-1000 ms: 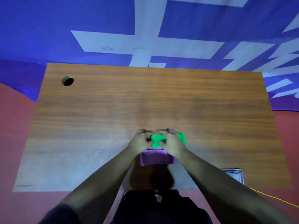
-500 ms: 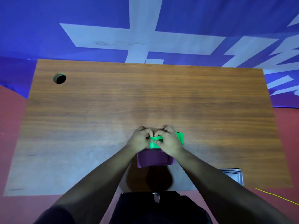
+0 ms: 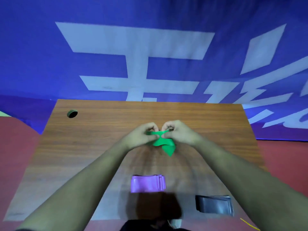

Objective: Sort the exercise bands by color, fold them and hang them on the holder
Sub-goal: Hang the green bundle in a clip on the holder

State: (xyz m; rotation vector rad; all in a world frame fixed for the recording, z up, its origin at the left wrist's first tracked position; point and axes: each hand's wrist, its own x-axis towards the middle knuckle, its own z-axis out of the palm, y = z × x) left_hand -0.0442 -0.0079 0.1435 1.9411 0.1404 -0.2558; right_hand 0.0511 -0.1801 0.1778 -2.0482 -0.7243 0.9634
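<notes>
the left hand (image 3: 141,135) and the right hand (image 3: 180,133) pinch the green band (image 3: 164,144) and have lifted it up, away from the folded purple band (image 3: 147,183) on the tabletop (image 3: 83,147). it hangs loose, so i think it needs more folding.

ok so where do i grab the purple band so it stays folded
Probably the right end of the purple band, where the layered edges show. It lies flat on the table near its front edge, so come in from the right and pinch top and underside, catching all layers together.
</notes>
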